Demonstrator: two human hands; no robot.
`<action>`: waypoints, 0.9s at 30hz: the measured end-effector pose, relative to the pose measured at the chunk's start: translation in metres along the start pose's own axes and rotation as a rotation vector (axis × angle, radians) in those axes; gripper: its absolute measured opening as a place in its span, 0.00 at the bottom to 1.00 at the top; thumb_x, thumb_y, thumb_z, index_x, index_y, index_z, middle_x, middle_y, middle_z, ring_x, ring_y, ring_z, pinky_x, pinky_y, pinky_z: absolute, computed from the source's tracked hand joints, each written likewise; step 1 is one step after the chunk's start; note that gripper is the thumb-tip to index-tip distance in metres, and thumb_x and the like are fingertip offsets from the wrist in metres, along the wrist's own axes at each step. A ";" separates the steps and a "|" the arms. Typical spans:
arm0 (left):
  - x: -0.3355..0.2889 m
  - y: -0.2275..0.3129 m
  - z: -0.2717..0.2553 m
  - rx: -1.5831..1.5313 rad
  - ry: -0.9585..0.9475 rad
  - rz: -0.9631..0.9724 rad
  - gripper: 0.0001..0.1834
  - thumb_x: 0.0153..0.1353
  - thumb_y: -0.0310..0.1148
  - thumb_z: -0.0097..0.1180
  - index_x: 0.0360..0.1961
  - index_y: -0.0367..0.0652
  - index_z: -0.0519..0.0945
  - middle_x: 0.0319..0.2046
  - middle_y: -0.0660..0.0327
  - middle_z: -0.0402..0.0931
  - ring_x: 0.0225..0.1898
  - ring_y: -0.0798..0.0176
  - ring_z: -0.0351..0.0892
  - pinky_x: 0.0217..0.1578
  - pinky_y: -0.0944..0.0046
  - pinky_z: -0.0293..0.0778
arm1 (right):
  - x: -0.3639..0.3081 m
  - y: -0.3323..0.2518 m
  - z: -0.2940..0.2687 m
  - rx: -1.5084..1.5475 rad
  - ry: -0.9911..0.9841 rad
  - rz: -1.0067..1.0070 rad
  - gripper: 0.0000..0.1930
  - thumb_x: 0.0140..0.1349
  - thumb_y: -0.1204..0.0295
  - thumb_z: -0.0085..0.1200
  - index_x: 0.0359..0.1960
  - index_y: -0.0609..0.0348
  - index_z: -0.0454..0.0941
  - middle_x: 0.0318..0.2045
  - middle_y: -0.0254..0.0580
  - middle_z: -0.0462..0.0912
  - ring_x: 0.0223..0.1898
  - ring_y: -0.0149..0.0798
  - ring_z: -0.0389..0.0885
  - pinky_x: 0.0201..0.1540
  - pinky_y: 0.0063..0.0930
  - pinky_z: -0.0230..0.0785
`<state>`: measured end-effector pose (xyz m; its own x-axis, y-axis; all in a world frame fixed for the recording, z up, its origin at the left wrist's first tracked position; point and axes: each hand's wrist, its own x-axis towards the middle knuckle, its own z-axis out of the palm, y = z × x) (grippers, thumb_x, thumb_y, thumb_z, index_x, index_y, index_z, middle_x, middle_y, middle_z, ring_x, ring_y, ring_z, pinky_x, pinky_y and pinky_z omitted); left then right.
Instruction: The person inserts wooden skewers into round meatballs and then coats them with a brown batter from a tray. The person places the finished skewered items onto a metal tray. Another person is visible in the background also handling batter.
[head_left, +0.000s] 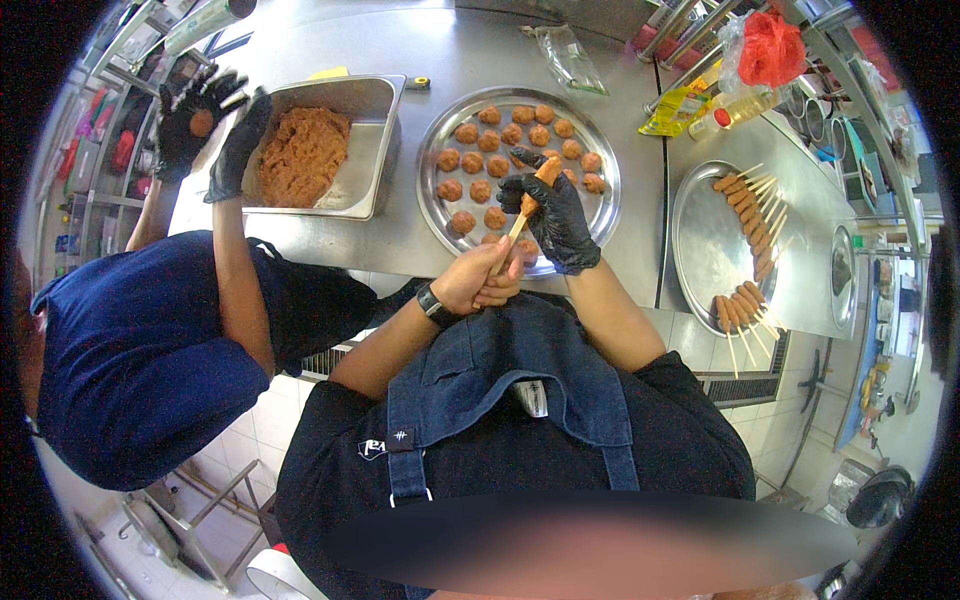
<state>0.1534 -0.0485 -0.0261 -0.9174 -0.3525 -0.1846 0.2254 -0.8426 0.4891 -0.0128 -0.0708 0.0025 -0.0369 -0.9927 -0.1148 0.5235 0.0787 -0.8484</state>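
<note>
My bare left hand [480, 277] is closed round the lower end of a wooden stick [516, 228]. Up the stick sits a long piece of minced meat [545, 175], and my right hand [560, 218], in a black glove, wraps its fingers round that meat. Both hands are over the near edge of a round metal tray [432, 205], on which several meatballs [488, 140] lie spaced apart. The glove and meat hide some of the meatballs on the right side.
At the left, a co-worker's black-gloved hands [205, 120] hold a meatball beside a steel pan [385, 150] of minced meat [300, 155]. Skewered meat sticks [750, 215] lie on another round tray [690, 270] at right. Behind it stand an oil bottle [735, 112] and a red bag [770, 50].
</note>
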 end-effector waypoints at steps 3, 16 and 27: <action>0.003 0.000 0.001 -0.017 -0.025 0.005 0.27 0.70 0.54 0.31 0.25 0.44 0.70 0.11 0.73 0.50 0.10 0.78 0.47 0.08 0.77 0.45 | -0.001 0.003 -0.007 -0.106 -0.027 0.015 0.19 0.61 0.69 0.54 0.51 0.64 0.69 0.36 0.43 0.81 0.36 0.35 0.81 0.40 0.29 0.76; 0.004 0.003 0.003 -0.011 -0.040 -0.013 0.25 0.70 0.53 0.32 0.27 0.45 0.70 0.11 0.74 0.49 0.10 0.78 0.46 0.08 0.77 0.45 | 0.006 -0.014 -0.026 -0.045 0.025 -0.106 0.13 0.65 0.66 0.49 0.44 0.62 0.75 0.37 0.42 0.81 0.39 0.36 0.81 0.43 0.28 0.74; 0.001 0.004 0.005 -0.009 -0.001 -0.002 0.26 0.70 0.53 0.30 0.26 0.44 0.70 0.11 0.74 0.49 0.10 0.79 0.47 0.08 0.77 0.45 | -0.001 -0.005 -0.016 -0.065 0.024 -0.023 0.14 0.63 0.70 0.51 0.48 0.65 0.73 0.38 0.44 0.81 0.40 0.39 0.81 0.45 0.31 0.74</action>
<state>0.1517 -0.0507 -0.0202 -0.9184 -0.3501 -0.1845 0.2263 -0.8470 0.4809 -0.0284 -0.0688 -0.0017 -0.0687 -0.9919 -0.1067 0.4655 0.0627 -0.8828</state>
